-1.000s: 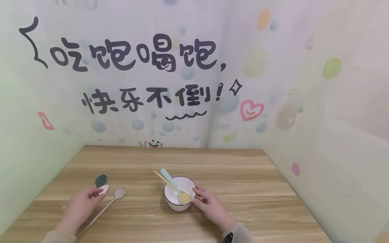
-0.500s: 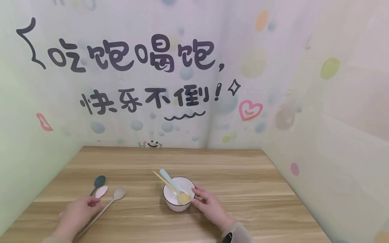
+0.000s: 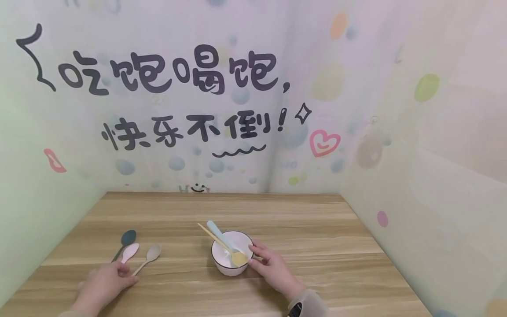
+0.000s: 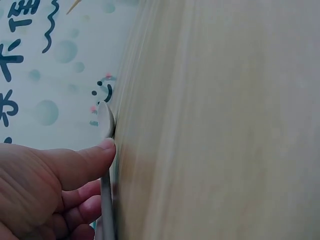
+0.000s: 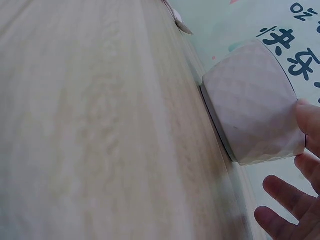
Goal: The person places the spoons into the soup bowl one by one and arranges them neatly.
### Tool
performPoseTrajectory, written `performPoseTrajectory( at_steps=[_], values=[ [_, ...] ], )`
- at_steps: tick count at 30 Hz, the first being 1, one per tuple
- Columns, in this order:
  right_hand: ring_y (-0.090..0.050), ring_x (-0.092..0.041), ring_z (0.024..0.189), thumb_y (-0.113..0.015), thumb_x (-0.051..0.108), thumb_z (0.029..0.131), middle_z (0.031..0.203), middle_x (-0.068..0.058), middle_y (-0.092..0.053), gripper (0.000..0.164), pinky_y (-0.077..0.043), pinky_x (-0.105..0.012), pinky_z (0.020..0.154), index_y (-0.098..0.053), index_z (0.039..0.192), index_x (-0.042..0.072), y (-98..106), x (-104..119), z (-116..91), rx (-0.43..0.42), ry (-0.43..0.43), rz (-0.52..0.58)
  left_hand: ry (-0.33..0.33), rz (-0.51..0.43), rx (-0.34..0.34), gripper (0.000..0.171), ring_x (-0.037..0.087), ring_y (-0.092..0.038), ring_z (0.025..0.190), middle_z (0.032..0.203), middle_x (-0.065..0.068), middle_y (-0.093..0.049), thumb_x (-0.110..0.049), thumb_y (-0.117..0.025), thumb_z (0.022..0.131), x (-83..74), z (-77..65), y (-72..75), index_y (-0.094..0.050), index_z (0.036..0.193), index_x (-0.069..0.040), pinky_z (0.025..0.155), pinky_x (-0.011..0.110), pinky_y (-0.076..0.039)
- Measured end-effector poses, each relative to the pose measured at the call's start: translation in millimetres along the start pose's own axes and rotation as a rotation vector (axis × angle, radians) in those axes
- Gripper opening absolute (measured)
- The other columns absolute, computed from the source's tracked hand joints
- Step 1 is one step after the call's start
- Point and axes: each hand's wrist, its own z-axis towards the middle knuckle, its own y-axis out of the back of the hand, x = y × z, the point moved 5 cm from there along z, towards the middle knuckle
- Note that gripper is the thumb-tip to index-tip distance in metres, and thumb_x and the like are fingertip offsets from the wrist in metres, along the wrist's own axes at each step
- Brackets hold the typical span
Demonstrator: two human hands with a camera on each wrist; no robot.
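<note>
On the table's left, my left hand (image 3: pixel 104 284) pinches the handle of a beige-grey spoon (image 3: pixel 153 252) between thumb and fingers. The left wrist view shows the thumb (image 4: pixel 87 162) pressed along that spoon's handle (image 4: pixel 106 195). Beside it lie a pale pink spoon (image 3: pixel 130 252) and a dark green spoon (image 3: pixel 128 237), their handles partly hidden by the hand. My right hand (image 3: pixel 275 270) holds the rim of a white bowl (image 3: pixel 225 267) with dimpled sides, which stands upright. In the bowl lean a yellow spoon (image 3: pixel 239 259) and a light blue handle (image 3: pixel 215 230), its lower end partly covered.
The wood-grain table (image 3: pixel 317 246) meets a patterned back wall (image 3: pixel 245 176) with dark lettering. Pale walls also close in the left side and the right side (image 3: pixel 428 198). A dark watch (image 3: pixel 295 310) sits at my right wrist.
My left hand has drawn back from the pale pink spoon's bowl and shifted onto the beige-grey spoon's handle. My right hand stays at the bowl. The head view has shifted slightly.
</note>
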Motion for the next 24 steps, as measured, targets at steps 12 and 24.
performPoseTrajectory(
  at_steps=[12, 24],
  values=[
    [-0.038, -0.032, 0.135, -0.065, 0.026, 0.092, 0.148, -0.008, -0.041, 0.044, -0.042, -0.047, 0.100, -0.058, 0.131, 0.007, -1.1, -0.5, 0.7, 0.001, 0.000, -0.003, -0.001, -0.012, -0.002, 0.044, 0.040, -0.058, 0.087, 0.093, 0.007, -0.069, -0.051, -0.076, 0.075, -7.3, -3.2, -1.4, -0.067, 0.094, -0.012, 0.067, 0.055, -0.036],
    [-0.037, -0.032, 0.136, -0.065, 0.026, 0.093, 0.149, -0.010, -0.041, 0.045, -0.041, -0.048, 0.100, -0.057, 0.132, 0.005, -1.6, -3.5, 1.5, 0.009, -0.001, 0.005, -0.001, -0.016, -0.026, 0.028, 0.035, -0.059, 0.085, 0.085, 0.000, -0.066, -0.042, -0.073, 0.079, -8.6, -0.8, -3.8, -0.069, 0.091, -0.016, 0.067, 0.053, -0.034]
  ],
)
